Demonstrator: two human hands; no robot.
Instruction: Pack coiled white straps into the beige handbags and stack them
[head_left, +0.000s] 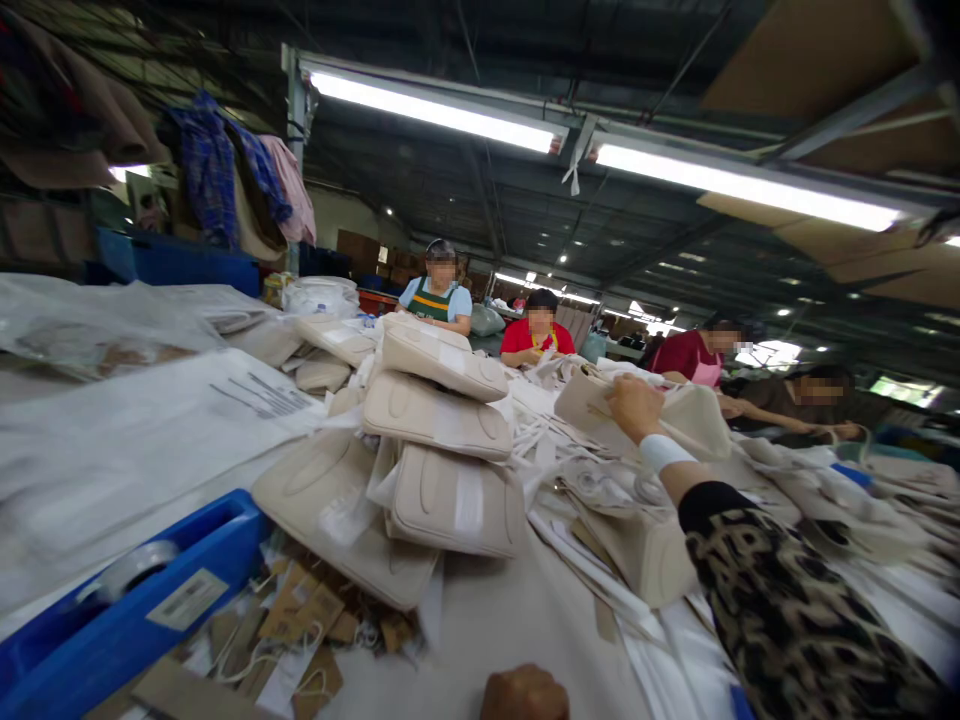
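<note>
My right hand (636, 405) reaches out over the heap with its fingers closed on the edge of a beige handbag (583, 402). A second pale handbag (694, 420) lies just beyond my wrist. Curled at the bottom edge of the head view is my left hand (525, 692), over the pale table surface (487, 620). Its knuckles show, but the inside of the fist is hidden. Between my arms and the left side, several beige handbags are stacked unevenly, among them a front one (427, 505) with a white wrap around it.
A blue tape dispenser (199, 590) stands at lower left, beside brown cardboard tags (300, 605) with strings. White sheeting (135, 440) covers the left side. Co-workers sit across the table, one in a red top (517, 340). Lit tube lamps (435, 110) hang overhead.
</note>
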